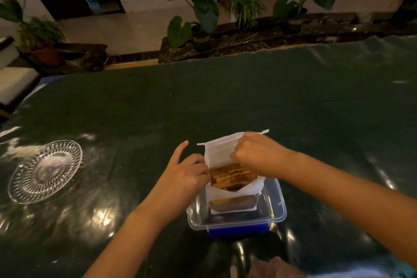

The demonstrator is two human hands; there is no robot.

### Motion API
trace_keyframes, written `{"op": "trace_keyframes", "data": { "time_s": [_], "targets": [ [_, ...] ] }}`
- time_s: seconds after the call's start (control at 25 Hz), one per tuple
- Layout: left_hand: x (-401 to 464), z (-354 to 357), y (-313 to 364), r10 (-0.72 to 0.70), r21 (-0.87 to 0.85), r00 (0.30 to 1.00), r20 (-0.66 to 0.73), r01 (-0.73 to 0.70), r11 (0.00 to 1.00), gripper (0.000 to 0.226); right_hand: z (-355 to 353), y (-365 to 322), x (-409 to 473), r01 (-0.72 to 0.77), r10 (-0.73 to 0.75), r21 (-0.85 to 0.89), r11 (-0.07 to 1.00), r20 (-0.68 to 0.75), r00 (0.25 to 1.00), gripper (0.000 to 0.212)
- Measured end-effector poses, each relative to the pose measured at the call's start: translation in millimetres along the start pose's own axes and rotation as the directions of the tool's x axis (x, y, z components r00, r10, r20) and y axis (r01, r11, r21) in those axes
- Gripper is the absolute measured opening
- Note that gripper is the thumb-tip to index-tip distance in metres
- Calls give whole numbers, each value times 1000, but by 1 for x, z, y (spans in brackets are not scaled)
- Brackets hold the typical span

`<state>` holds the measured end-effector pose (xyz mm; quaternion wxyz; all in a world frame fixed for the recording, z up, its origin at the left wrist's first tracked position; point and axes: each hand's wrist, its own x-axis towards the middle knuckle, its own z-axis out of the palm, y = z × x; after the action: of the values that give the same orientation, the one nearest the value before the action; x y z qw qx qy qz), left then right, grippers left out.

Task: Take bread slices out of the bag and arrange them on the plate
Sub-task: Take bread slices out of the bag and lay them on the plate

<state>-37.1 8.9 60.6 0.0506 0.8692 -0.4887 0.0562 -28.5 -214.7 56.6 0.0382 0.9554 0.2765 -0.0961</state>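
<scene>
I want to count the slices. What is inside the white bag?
The white bag shows brown bread slices standing on edge. Their lower parts are hidden, so no sure count.

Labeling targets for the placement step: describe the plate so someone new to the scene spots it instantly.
Start from the dark green table that fills most of the view. Both hands work at a white bread bag standing in a clear plastic box near the front centre; the plate lies well off to the left, near the table's edge. It is the only round, clear cut-glass thing there, and bare.
</scene>
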Motion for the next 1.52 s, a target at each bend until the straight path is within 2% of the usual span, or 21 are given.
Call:
{"op": "trace_keyframes", "data": {
  "time_s": [0.04, 0.08, 0.12, 0.28, 0.44, 0.6, 0.72, 0.92, 1.12, 1.16, 1.24, 1.36, 1.52],
  "targets": [
    [-1, 1, 0, -11, -15, 1000, -9, 11, 1000, 29, 6, -5, 15, -90, 78, 161, 983, 77, 994, 24],
    [-2, 3, 0, -19, -29, 1000, -14, 18, 999, 29, 13, -10, 29, -217, 154, 288, 933, 225, 962, 28],
    [-3, 4, -1, -24, -43, 1000, -17, 23, 999, 29, 23, -12, 42, -265, 162, 330, 906, 307, 938, 30],
    [-4, 5, -10, -47, -173, 999, -1, 46, 984, 24, 41, -3, 65, -342, 167, 371, 863, 430, 887, 32],
    [-3, 3, -14, -59, -240, 998, 20, 62, 969, 22, 47, 10, 66, -333, 226, 274, 902, 358, 906, 29],
    [0, 0, -6, -15, -260, 1000, 12, 18, 965, 22, 48, 17, 61, -492, 292, 259, 831, 550, 783, 41],
    [-1, -2, -5, -23, -315, 1000, -3, 21, 949, 22, 51, 14, 64, -471, 296, 265, 842, 502, 813, 38],
    [-4, 0, -4, -47, -347, 999, 13, 48, 937, 19, 56, 6, 63, -509, 301, 305, 805, 529, 793, 49],
    [-4, 2, -3, -56, -344, 998, -10, 50, 938, 13, 69, 7, 59, -428, 266, 319, 846, 443, 856, 31],
    [-4, 1, -3, -53, -340, 999, -9, 47, 939, 13, 68, 7, 61, -376, 233, 281, 883, 433, 870, 29],
    [-3, 0, -3, -55, -337, 998, -9, 49, 940, 13, 67, 8, 66, -368, 224, 257, 894, 454, 862, 31],
    [-3, 0, -3, -70, -348, 997, -11, 62, 935, 12, 60, 4, 71, -529, 319, 304, 792, 534, 783, 40],
    [-2, -2, -1, -77, -345, 997, -5, 70, 936, 11, 52, 5, 62, -579, 295, 425, 696, 565, 770, 47]
  ]
}}
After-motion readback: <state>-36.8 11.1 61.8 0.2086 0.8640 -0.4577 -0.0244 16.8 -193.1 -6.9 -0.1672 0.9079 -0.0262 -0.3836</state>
